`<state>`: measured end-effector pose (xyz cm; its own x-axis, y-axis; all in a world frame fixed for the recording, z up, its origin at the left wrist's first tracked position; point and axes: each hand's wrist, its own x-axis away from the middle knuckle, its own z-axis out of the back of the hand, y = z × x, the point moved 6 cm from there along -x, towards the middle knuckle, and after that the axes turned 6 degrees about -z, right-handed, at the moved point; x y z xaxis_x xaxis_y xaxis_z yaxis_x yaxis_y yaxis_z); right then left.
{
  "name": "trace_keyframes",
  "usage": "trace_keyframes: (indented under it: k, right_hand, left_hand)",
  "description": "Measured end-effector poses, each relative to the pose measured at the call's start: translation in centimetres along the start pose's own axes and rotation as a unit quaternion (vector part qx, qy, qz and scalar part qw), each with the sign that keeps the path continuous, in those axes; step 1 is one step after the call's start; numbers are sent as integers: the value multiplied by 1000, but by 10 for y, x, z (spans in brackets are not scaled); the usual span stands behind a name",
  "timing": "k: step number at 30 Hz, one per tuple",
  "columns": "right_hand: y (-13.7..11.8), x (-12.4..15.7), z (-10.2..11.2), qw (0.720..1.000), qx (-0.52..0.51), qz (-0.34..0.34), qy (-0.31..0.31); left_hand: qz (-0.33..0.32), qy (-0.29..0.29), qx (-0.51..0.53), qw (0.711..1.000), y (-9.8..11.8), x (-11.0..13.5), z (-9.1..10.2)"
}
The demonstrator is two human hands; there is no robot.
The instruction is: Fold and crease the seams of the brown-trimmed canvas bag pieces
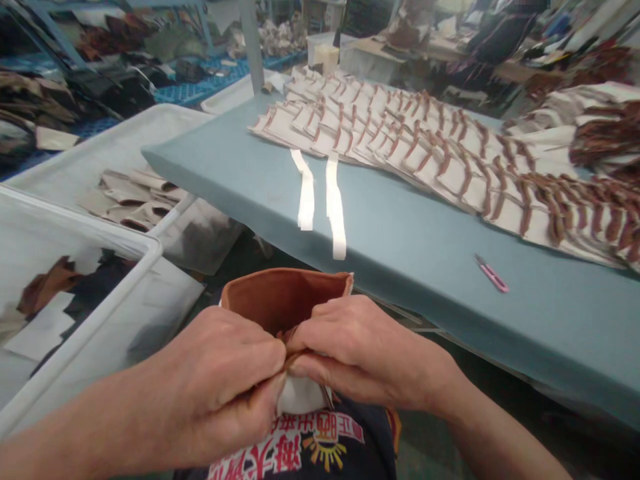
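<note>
Close to my body is a sewn piece (295, 293), brown inside and off-white outside, its top standing open like a pouch. My left hand (235, 367) is closed, thumb and finger pinching the near edge of this piece. Right beside it, my right hand (350, 347) pinches the same edge, and the fingertips of both hands almost meet. The far rim stands up beyond my knuckles. My fingers cover most of the near edge and the lower part. Two white strips (306, 197) lie at the table's edge just ahead, touched by neither hand.
Overlapping white pieces with brown edges (400, 137) run in rows along the blue-grey table (225, 150). Pink-handled thread snips (491, 273) lie on the right. White bins (155, 250) holding cut pieces stand at the left. A person (503, 40) is in the background.
</note>
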<state>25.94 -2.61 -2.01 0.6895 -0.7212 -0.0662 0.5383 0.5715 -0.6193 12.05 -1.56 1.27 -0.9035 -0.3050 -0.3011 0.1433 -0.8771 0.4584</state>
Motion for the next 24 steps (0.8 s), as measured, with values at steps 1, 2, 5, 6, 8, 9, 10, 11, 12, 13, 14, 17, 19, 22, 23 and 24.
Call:
trace_keyframes:
  k: [1,2,5,6,8,9,10,11,12,13,14,17,19,22,23,24]
  right_hand:
    - [7,2,2,999,-27,-2,20]
    - [16,4,4,998,-47,-7,39]
    - [43,11,7,993,-70,-42,81]
    - [50,12,7,992,-74,-51,88]
    - [58,13,5,991,-78,-59,91]
    - [60,12,4,991,-81,-57,90]
    - [60,11,3,991,-84,-52,88]
    - [59,10,2,991,-87,-47,87]
    - [58,10,1,991,-89,-43,87]
    - [58,9,1,991,-92,-41,86]
    - [57,8,0,991,-94,-39,87]
    - [53,8,2,991,-89,-32,91]
    - [48,8,5,991,-84,-18,102]
    - [33,7,16,987,-89,14,129]
    - [28,6,19,986,-93,23,136]
    - [22,6,23,985,-99,32,140]
  left_hand:
    - [1,8,9,1000,0,2,0]
    - [8,14,14,1000,-1,5,1]
    - [58,12,22,998,-14,17,-1]
    - [75,11,27,997,-19,20,-1]
    - [91,9,38,995,-25,25,-2]
    - [91,10,39,995,-26,27,-2]
    - [87,13,35,995,-27,29,-1]
    - [82,15,29,996,-28,31,-1]
    - [76,14,25,997,-29,32,0]
    - [71,11,23,997,-30,35,0]
    - [70,9,22,997,-33,37,1]
    - [79,5,35,996,-47,47,3]
    - [93,11,52,994,-58,55,4]
    - [117,27,83,989,-71,67,8]
    - [123,35,94,987,-74,70,9]
    - [131,33,105,985,-76,72,10]
